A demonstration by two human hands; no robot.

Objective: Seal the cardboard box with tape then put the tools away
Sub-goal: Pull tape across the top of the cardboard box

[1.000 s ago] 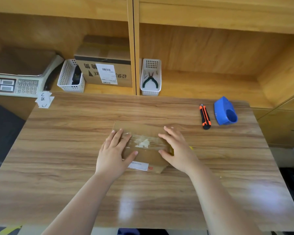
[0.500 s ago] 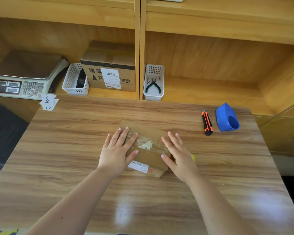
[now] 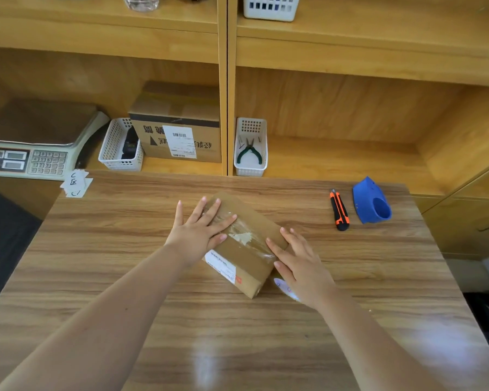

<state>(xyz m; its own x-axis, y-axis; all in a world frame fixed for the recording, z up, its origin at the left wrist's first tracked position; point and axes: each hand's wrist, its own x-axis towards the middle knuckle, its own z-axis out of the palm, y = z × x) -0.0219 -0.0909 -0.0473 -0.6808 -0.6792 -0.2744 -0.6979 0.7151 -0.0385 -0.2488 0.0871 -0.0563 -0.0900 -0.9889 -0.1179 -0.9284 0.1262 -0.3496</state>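
A small brown cardboard box (image 3: 247, 251) lies askew at the middle of the wooden table (image 3: 124, 277), with clear tape across its top and a white label on its near side. My left hand (image 3: 201, 231) lies flat on the box's left half, fingers spread. My right hand (image 3: 299, 263) rests flat against the box's right edge, fingers apart. An orange and black utility knife (image 3: 339, 210) and a blue tape dispenser (image 3: 371, 201) sit on the table at the far right, away from both hands.
Behind the table a shelf holds a weighing scale (image 3: 26, 153), a white basket (image 3: 120, 146), a larger labelled carton (image 3: 178, 128) and a white basket with green pliers (image 3: 250, 149). Paper tags (image 3: 75, 183) lie at the table's far left corner. A small white sticker (image 3: 284, 287) lies under my right wrist.
The box has turned clockwise under both hands, its near end swinging right. My left hand slid farther onto the top. The camera tilted up, showing more shelf.
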